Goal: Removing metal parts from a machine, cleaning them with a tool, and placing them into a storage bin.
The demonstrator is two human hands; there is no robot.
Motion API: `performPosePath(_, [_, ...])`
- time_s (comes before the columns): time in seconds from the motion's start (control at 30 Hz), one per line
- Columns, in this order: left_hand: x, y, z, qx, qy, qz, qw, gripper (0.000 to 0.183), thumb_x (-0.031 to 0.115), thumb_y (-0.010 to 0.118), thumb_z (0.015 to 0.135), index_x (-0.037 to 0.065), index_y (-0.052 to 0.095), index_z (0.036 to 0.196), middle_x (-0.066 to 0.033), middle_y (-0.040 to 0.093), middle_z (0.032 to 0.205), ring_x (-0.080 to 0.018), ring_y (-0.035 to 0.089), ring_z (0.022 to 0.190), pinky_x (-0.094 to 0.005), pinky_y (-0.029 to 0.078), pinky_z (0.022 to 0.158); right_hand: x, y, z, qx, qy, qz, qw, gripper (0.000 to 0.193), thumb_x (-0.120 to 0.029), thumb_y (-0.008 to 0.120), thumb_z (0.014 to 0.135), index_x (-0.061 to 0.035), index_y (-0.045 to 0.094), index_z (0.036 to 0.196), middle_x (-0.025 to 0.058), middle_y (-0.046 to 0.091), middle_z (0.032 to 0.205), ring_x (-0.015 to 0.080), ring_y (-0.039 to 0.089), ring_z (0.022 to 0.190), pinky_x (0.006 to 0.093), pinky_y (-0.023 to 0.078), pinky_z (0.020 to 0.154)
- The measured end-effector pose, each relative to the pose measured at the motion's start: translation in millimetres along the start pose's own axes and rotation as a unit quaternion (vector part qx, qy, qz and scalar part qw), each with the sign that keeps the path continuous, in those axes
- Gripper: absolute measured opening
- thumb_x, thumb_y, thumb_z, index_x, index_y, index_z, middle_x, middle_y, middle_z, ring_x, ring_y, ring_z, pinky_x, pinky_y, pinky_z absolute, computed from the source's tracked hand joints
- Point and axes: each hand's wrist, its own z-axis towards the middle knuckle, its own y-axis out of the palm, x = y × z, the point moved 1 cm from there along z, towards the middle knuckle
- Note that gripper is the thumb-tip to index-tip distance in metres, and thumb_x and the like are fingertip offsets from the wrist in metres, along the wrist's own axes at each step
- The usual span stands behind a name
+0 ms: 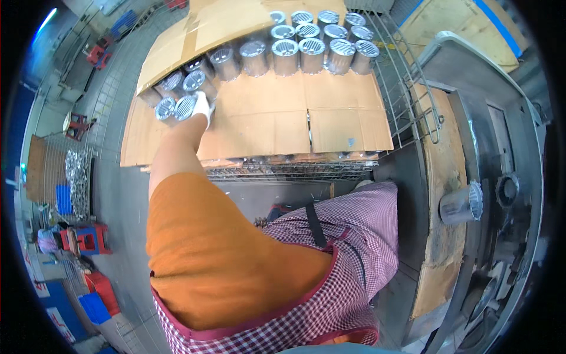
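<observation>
My left hand, in a white glove, reaches forward to the left part of a cardboard-covered rack. It closes against the right side of a silvery metal canister with a slotted round top; some of its fingers are hidden. Another canister stands just left of that one, and a further canister stands right behind. More upright canisters fill rows along the back of the cardboard sheet. My right hand is out of view.
A cardboard flap overhangs the left canisters. Wire rack bars rise on the right. Beside me is a metal workstation with a cardboard strip and a lying cylinder. Red and blue stools stand at far left.
</observation>
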Motion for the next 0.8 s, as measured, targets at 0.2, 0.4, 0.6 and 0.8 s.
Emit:
performPosePath(0.2, [-63, -86, -100, 0.112, 0.183, 0.021, 0.976, 0.06, 0.048, 0.058, 0.076, 0.026, 0.052, 0.132, 0.002, 0.056, 0.124, -0.0253, 0.049, 0.117, -0.0562, 0.042, 0.081, 69, 28, -26, -0.111, 0.16, 0.108, 0.975, 0.027, -0.031, 0.05, 0.093, -0.0139, 0.064, 0.108, 0.0069, 0.065, 0.099, 0.0263, 0.061, 0.085, 0.0353, 0.048, 0.072])
performPosePath(0.4, [-150, -252, -195, 0.227, 0.041, -0.429, 0.874, 0.097, 0.047, 0.068, 0.059, 0.008, 0.033, 0.141, -0.0135, 0.064, 0.11, -0.0299, 0.064, 0.097, -0.0335, 0.048, 0.087, 3, -68, 1, -0.182, 0.422, 0.242, 0.854, 0.052, -0.051, 0.045, 0.094, -0.0084, 0.065, 0.117, 0.0113, 0.067, 0.11, 0.0295, 0.065, 0.092, 0.035, 0.051, 0.078])
performPosePath(0.6, [-176, -443, -191, 0.702, 0.137, -0.564, 0.413, 0.104, 0.058, 0.071, 0.066, 0.003, 0.027, 0.143, -0.0207, 0.054, 0.127, -0.0326, 0.054, 0.117, -0.0371, 0.031, 0.109, 12, -47, -12, -0.172, 0.405, 0.237, 0.866, 0.042, -0.039, 0.046, 0.097, -0.008, 0.065, 0.117, 0.0118, 0.066, 0.114, 0.0288, 0.063, 0.098, 0.0344, 0.046, 0.085])
performPosePath(0.8, [-203, -624, -247, 0.454, 0.364, -0.811, -0.064, 0.108, 0.034, 0.089, 0.057, -0.007, 0.026, 0.134, -0.0161, 0.056, 0.12, -0.0225, 0.055, 0.109, -0.0336, 0.043, 0.098, -5, -74, 3, -0.174, 0.471, 0.27, 0.822, 0.045, -0.041, 0.048, 0.096, -0.0058, 0.063, 0.118, 0.0121, 0.065, 0.117, 0.0268, 0.062, 0.103, 0.0324, 0.045, 0.088])
